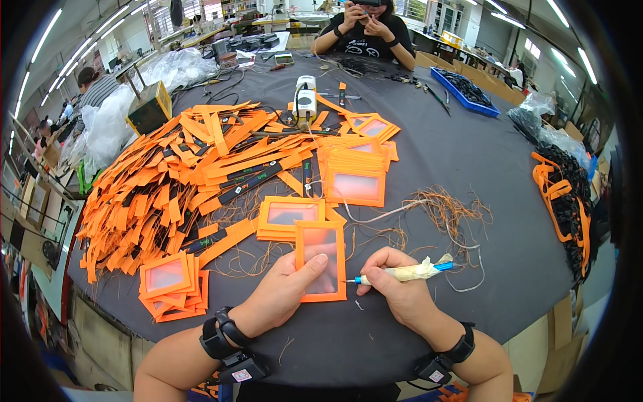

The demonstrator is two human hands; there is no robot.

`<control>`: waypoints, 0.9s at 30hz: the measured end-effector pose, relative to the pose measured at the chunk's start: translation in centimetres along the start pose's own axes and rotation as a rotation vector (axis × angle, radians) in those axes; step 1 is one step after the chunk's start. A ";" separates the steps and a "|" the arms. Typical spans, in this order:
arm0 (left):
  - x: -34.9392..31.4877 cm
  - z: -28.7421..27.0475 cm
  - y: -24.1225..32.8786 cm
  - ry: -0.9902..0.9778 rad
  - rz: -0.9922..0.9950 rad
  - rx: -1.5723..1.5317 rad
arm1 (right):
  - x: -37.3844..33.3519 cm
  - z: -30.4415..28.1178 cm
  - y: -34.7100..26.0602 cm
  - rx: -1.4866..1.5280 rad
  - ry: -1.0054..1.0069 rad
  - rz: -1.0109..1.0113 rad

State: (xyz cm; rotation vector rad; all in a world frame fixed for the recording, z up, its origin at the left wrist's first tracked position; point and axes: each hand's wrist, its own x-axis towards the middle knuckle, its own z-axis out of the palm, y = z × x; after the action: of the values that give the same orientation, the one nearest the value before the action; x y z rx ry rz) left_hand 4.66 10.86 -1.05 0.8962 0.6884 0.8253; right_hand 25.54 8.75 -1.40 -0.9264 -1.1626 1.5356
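Note:
My left hand [284,288] grips an orange-edged pouch panel [320,234] with a clear window, thumb on its front and fingers showing through behind. In my right hand [402,291] is a pen-shaped tool [410,271], wrapped in pale tape with blue ends. Its thin metal tip meets, or nearly meets, the panel's right edge near the lower corner. A thin white cord [481,258] loops on the table near the tool's rear end. Just beyond the held panel lie stacks of similar panels [290,213], and another stack [164,276] sits left of my left hand.
A large heap of orange and black straps [161,181] covers the table's left side. Loose orange threads [445,208] lie right of centre. A white power adapter [305,100], a blue tray [465,90] and black-and-orange straps [566,201] are farther out. Another person [365,37] sits opposite.

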 end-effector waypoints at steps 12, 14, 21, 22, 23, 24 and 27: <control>0.0 0.4 0.0 0.023 0.029 0.006 | -0.2 0.1 -0.4 -0.053 -0.029 0.029; 0.0 0.4 0.0 0.036 0.020 -0.004 | -0.3 0.0 -0.7 -0.103 -0.069 0.068; 0.1 0.4 0.0 0.042 0.024 -0.029 | -0.3 -0.3 -0.3 -0.025 -0.020 0.012; 0.0 0.4 0.2 0.045 0.024 -0.046 | -0.1 -0.2 -0.2 0.003 -0.009 -0.015; -0.1 0.5 0.3 0.048 0.024 -0.064 | -0.1 -0.1 -0.1 0.031 0.003 -0.042; -0.1 0.6 0.4 0.051 0.024 -0.082 | 0.0 0.0 -0.1 0.033 0.015 -0.058; -0.1 0.1 0.4 0.056 -0.030 -0.125 | -0.3 0.3 -0.5 0.008 0.028 -0.115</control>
State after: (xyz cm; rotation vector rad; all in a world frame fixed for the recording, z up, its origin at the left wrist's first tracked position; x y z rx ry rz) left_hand 4.59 10.87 -0.62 0.7509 0.6895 0.8601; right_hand 25.49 8.43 -0.87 -0.8586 -1.1685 1.4298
